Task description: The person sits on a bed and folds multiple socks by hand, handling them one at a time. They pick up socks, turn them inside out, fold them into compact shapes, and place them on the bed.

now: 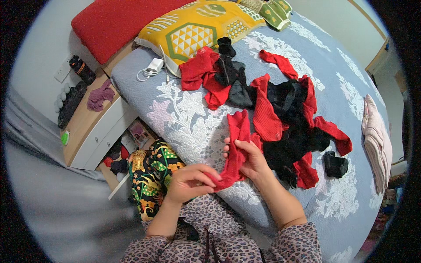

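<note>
A red knitted sock [236,144] is stretched between my two hands above the near edge of the bed. My left hand [189,184] pinches its lower end between thumb and fingers. Higher up, my right hand [251,157] grips the middle of the fabric, thumb in front and fingertips behind. Beyond and to the right lies a loose heap of socks: a red ribbed one [265,115], a red one at the back [279,62], black ones [286,141] tangled together, and a small black one [335,164] lying apart at the right.
A yellow patterned pillow [194,29] and a white charger with cable [155,65] lie on the bed's blue quilt [131,70]. To the left stands a nightstand [77,149] with a purple cloth [100,95] and black bottle [82,69]. Folded pink bedding [376,144] rests at the right.
</note>
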A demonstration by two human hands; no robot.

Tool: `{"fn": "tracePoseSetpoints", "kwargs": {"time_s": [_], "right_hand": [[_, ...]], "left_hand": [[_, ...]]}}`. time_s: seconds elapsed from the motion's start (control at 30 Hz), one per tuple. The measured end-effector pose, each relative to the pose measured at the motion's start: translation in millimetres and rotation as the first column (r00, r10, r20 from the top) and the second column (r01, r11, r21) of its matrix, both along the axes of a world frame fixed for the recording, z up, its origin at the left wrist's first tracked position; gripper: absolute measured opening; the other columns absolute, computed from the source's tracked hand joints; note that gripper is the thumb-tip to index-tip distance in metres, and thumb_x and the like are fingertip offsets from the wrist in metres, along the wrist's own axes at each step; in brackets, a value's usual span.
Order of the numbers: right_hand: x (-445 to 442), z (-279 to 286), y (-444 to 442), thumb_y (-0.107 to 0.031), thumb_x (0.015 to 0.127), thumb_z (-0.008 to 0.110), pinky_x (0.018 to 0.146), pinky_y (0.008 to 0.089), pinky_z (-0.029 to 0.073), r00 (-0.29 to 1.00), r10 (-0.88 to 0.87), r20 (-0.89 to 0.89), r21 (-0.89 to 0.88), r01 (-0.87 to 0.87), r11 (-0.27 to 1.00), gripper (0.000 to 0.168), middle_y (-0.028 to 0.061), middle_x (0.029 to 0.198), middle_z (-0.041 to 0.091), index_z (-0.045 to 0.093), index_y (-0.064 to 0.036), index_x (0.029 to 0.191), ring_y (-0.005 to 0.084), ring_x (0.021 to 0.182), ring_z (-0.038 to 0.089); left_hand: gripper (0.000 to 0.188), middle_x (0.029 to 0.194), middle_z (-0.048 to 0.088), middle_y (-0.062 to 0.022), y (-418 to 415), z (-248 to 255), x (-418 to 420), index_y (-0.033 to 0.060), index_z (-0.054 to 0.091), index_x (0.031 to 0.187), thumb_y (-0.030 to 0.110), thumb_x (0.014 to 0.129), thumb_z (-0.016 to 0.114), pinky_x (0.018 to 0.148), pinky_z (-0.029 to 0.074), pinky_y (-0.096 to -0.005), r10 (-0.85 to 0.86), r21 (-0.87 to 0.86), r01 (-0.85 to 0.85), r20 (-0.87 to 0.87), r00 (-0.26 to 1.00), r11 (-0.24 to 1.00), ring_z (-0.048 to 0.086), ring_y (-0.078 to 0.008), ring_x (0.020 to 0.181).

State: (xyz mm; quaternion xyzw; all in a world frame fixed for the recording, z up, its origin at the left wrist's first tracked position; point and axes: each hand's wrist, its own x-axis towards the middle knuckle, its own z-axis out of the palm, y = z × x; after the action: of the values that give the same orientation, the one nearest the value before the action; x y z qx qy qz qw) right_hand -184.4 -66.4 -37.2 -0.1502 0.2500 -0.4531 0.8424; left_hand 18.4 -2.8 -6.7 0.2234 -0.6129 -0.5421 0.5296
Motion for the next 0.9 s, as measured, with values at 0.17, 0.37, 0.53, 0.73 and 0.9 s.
{"fn": "tracePoseSetpoints", "kwargs": {"time_s": [0.17,0.37,0.53,0.73,0.9], "right_hand": [[1,6,2,-0.003,0.079,0.061,0.087,0.0396,0.048,0.979,-0.201,-0.021,-0.019,0.2,0.98,0.025,0.0063,0.098,0.064,0.056,-0.006,0.104,0.021,0.092,0.061],[-5,17,-5,-0.005,0.078,0.06,0.09,0.0403,0.045,0.916,-0.393,0.075,-0.015,0.395,0.918,0.036,0.0041,0.094,0.062,0.055,-0.007,0.113,0.0204,0.09,0.059],[-26,6,-15,-0.017,0.086,0.054,0.086,0.0353,0.044,0.913,-0.392,0.115,0.012,0.393,0.919,0.031,0.0044,0.097,0.061,0.055,-0.005,0.115,0.0182,0.089,0.057],[-46,21,-30,-0.015,0.089,0.05,0.087,0.0351,0.044,0.855,-0.515,-0.059,-0.211,0.493,0.844,0.027,0.009,0.102,0.062,0.055,0.0,0.11,0.02,0.095,0.059],[-93,11,-48,-0.013,0.088,0.051,0.09,0.035,0.044,0.774,-0.631,-0.061,-0.274,0.594,0.756,0.023,0.0099,0.103,0.063,0.056,-0.002,0.108,0.0222,0.097,0.059]], "left_hand": [[0.017,0.094,0.062,-0.0163,1,-4,23,0.0001,0.062,0.075,-0.005,0.065,0.074,0.079,0.048,-0.0322,0.214,0.051,-0.209,-0.105,0.971,0.977,0.06,-0.0211,0.087],[0.061,0.119,0.053,-0.0139,-10,0,34,0.0,0.046,0.126,-0.008,0.069,0.065,0.095,0.041,-0.0328,0.587,0.268,-0.539,-0.153,0.795,0.799,0.051,-0.021,0.109],[0.035,0.113,0.057,-0.0116,-24,-20,48,0.0009,0.051,0.114,-0.009,0.081,0.057,0.092,0.045,-0.0335,0.645,0.453,-0.525,-0.162,0.747,0.721,0.056,-0.0191,0.104],[0.018,0.093,0.057,-0.0054,-60,-27,29,0.0055,0.048,0.096,0.0,0.085,0.061,0.076,0.05,-0.0297,0.626,0.495,-0.485,-0.165,0.762,0.721,0.058,-0.0143,0.086],[0.029,0.094,0.058,-0.0065,-122,-46,2,0.0035,0.048,0.102,0.004,0.08,0.067,0.079,0.046,-0.0255,0.576,0.35,-0.544,0.014,0.817,0.763,0.056,-0.0117,0.086]]}}
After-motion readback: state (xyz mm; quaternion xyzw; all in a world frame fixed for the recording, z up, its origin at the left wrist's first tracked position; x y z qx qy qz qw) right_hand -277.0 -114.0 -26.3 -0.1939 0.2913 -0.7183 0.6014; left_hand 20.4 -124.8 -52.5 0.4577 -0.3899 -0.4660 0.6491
